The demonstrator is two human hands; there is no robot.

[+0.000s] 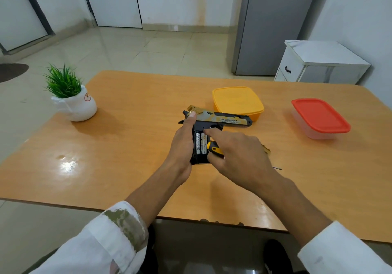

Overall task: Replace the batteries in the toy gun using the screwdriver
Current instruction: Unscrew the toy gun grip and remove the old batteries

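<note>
The wooden table [127,167] carries everything. Two lidded boxes sit clear of the work, a yellow container [237,101] at about 1 o'clock from the hands and a red-lidded container [320,117] at 2 o'clock. A potted plant [72,97] stands far off at 10 o'clock.

The toy gun [229,120] lies on its side in the middle of the table with the barrel pointing to 3 o'clock. The open side of the grip faces up, so the battery bay can be reached from above.

The left hand [182,144] wraps the grip from the 9 o'clock side, thumb stretched up along the rear of the slide — probably to pin the gun flat while the other hand works.

The right hand [239,157] comes in from 4 o'clock. Its forefinger is straight, and its tip is at the top of the batteries. The lower fingers look curled round the yellow-and-black handle of the screwdriver [215,149]. The blade tip pokes out past the wrist at 4 o'clock — the tool seems parked in the palm, ready for the screw.

Two silver batteries [201,143] lie side by side in the bay. A small gold piece [266,149] lies just beyond the right hand, possibly the removed cover.
</note>
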